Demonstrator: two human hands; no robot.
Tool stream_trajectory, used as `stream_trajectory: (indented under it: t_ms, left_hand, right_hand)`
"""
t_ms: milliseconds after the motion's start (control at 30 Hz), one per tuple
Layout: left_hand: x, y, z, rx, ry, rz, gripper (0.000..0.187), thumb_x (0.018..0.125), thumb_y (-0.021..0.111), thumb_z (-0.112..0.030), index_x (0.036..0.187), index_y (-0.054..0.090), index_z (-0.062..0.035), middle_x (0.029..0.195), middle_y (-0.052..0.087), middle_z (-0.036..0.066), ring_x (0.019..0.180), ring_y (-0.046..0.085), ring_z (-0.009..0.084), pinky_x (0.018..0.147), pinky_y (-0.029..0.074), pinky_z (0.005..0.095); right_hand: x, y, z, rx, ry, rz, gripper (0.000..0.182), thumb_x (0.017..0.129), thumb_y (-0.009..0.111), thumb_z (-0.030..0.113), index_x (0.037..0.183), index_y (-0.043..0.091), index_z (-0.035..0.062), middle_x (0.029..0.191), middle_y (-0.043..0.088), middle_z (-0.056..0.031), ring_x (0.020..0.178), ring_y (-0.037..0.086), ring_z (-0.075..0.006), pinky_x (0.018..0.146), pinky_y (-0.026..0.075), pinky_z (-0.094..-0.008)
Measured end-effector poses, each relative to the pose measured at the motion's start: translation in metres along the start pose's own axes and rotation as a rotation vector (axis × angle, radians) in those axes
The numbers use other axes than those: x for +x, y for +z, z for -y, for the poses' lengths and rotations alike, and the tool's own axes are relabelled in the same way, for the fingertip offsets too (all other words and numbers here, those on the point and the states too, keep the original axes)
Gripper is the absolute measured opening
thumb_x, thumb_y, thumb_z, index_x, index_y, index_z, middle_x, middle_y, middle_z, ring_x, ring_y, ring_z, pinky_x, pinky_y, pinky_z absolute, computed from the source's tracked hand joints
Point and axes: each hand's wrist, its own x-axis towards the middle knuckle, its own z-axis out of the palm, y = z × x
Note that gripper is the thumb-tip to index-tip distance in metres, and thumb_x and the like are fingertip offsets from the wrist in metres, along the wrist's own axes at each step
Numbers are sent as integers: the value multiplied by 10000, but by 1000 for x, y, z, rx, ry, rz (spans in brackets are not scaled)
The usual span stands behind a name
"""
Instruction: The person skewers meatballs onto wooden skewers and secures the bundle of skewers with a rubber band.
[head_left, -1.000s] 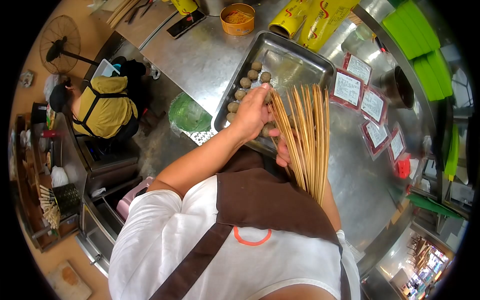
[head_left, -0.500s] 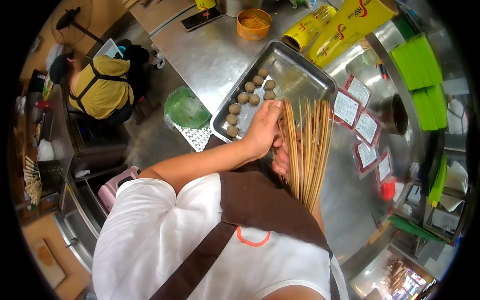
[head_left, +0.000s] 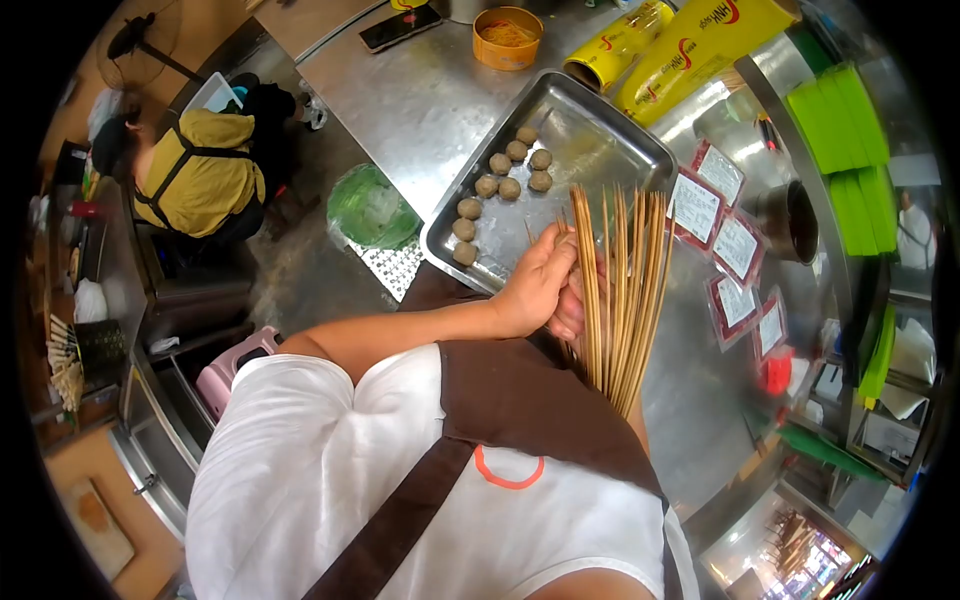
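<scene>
A bundle of thin wooden skewers (head_left: 625, 300) stands fanned out over the near right corner of a metal tray (head_left: 440, 235). My right hand (head_left: 568, 312), partly hidden behind my left hand and the sticks, is closed around the bundle. My left hand (head_left: 535, 283) presses against its left side, fingers curled round a few skewers whose tips show above the knuckles. Several round greyish-brown balls (head_left: 509, 189) lie in the left half of the tray, just beyond my left hand.
Red packets with white labels (head_left: 735, 248) lie right of the tray, beside a metal pot (head_left: 787, 222). Yellow rolls (head_left: 690, 60), a round orange container (head_left: 507, 38) and a phone (head_left: 400, 28) are at the back. A person in a yellow shirt (head_left: 205, 170) sits at the left.
My left hand has moved slightly down and its fingers have curled in more. Skewer tips now show above it. The bundle has shifted slightly right.
</scene>
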Motion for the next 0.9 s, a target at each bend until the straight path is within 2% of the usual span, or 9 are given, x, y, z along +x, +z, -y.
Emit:
stream_trajectory:
  t_ms: [67,200,267,367,467,533,633,767,900]
  left_hand:
    - [-3,2,-8,-127,-194,34,311,1005,332,-250,1244,403,-65,1048,538,46,886,524,110,789,442,236]
    - [-3,2,-10,-212,-146,50,310,1008,324,-244,1236,412,-53,1086,534,58,961,538,124,834,450,259]
    - [-3,-1,-10,-217,-158,57,311,1009,322,-244,1232,413,-48,1098,534,61,986,539,126,849,449,264]
    - [-3,-3,-6,-27,-91,120,314,1008,321,-247,1230,409,-42,1119,528,62,1026,533,138,881,441,276]
    - [-2,-1,-9,-55,-11,62,315,1007,320,-246,1215,422,-33,1026,557,79,857,578,135,743,491,267]
    - [-3,-6,-29,-71,-312,178,314,1006,317,-242,1202,432,-25,888,571,90,624,550,128,537,477,254]
    - [0,-3,-28,-66,-344,96,282,1001,337,-219,1166,444,-17,794,565,87,482,470,118,405,406,247]
    - [9,-6,-21,-75,-93,30,153,942,451,-106,1056,426,-7,714,565,63,566,557,123,468,455,263]
    - [14,-10,-21,-18,-68,-40,139,908,508,-63,1006,442,10,807,598,78,663,575,106,533,488,269]
  right_hand:
    - [-3,17,9,-143,57,-174,397,872,594,93,1232,435,46,758,542,-81,443,410,-90,373,314,-247]
    - [-3,8,2,-170,30,-166,390,887,570,101,1248,430,48,742,536,-76,424,386,-87,368,291,-248]
    - [-2,5,0,52,43,-109,371,900,548,114,1247,436,48,739,534,-71,426,383,-88,371,292,-244]
    - [-4,10,2,-91,23,-168,384,902,543,131,1260,432,48,739,537,-74,432,385,-90,377,289,-242]
    - [-5,-1,1,-169,70,-199,400,898,550,135,1265,433,27,774,567,-92,446,428,-108,377,328,-254]
    - [-2,11,7,-174,53,-195,392,899,547,140,1257,438,24,773,567,-94,452,432,-111,382,333,-257]
    - [-2,13,9,-178,33,-202,368,904,538,156,1233,452,16,772,569,-99,467,446,-120,396,348,-263]
    - [-3,12,11,-212,24,-216,343,910,525,177,1201,470,4,770,571,-106,487,464,-133,416,368,-272]
    - [-7,14,15,-247,20,-242,326,916,513,198,1169,489,-7,768,573,-114,508,482,-146,436,388,-281]
